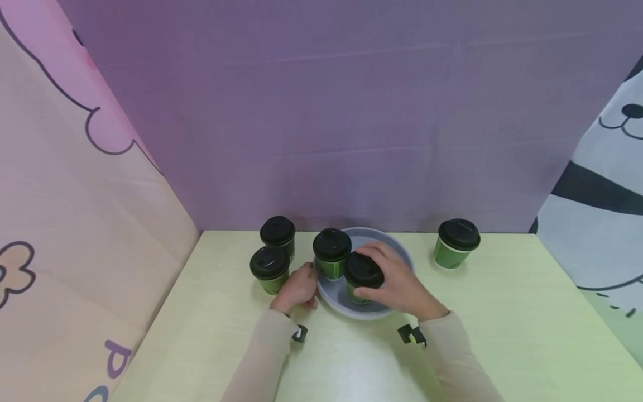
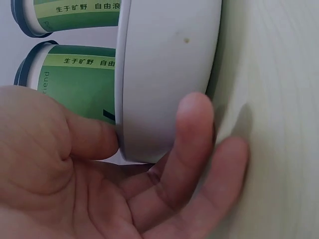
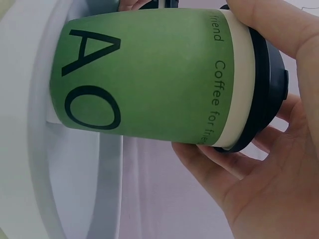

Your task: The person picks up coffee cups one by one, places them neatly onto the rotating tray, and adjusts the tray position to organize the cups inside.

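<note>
My right hand point(image 1: 397, 279) grips a green paper coffee cup point(image 3: 149, 74) by its black lid and upper rim, thumb on one side and fingers on the other. The cup stands in or just over a round light-grey tray point(image 1: 341, 309); contact at its base is hard to tell. Another lidded green coffee cup point(image 1: 331, 271) stands upright in the tray, left of the held one. At the tray's left edge is my left hand point(image 1: 300, 287). In the left wrist view its thumb lies on the rim, and its curled fingers are against the outer wall point(image 2: 164, 64).
Left of the tray, two more lidded cups stand close together, a front cup point(image 1: 271, 271) and a rear cup point(image 1: 278, 231). One lidded cup point(image 1: 454, 245) stands far right near the table's back edge. A purple cloth backdrop point(image 1: 321, 111) rises behind the pale table point(image 1: 517, 335).
</note>
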### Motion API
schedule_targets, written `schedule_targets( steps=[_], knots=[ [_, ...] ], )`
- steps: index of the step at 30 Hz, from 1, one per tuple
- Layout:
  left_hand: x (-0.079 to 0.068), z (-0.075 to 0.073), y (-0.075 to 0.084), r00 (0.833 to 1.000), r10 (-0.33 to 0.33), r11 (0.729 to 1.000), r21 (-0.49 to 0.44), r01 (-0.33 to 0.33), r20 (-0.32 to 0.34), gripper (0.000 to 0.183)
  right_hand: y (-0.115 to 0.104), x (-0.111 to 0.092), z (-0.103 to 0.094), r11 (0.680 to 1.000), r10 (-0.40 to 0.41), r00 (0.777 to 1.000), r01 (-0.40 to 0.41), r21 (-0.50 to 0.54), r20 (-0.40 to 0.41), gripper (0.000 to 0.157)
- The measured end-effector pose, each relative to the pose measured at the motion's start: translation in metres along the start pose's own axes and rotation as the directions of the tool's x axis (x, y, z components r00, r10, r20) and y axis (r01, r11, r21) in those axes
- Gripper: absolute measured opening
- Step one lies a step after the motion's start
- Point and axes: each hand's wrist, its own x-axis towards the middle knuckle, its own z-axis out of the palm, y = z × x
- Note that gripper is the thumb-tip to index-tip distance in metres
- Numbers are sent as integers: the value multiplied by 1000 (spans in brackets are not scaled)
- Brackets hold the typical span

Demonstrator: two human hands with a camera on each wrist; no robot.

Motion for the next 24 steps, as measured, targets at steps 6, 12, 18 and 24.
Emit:
schedule_targets(
  steps=[6,12,18,24],
  knots=[
    [0,2,0,1000,1,1000,-8,-1,-21,49,-1,0,2,1000,-14,1000,14,-6,-2,81],
    [2,4,0,999,-3,1000,7,3,-45,49,-1,1,6,1000,-12,1000,12,-5,-6,81],
    [3,5,0,997,0,1000,23,2,-72,48,-2,2,10,1000,12,1000,-12,4,8,81],
    [3,6,0,996,7,1000,23,-5,-88,47,-1,2,11,1000,7,1000,-8,-30,-14,81]
  ],
)
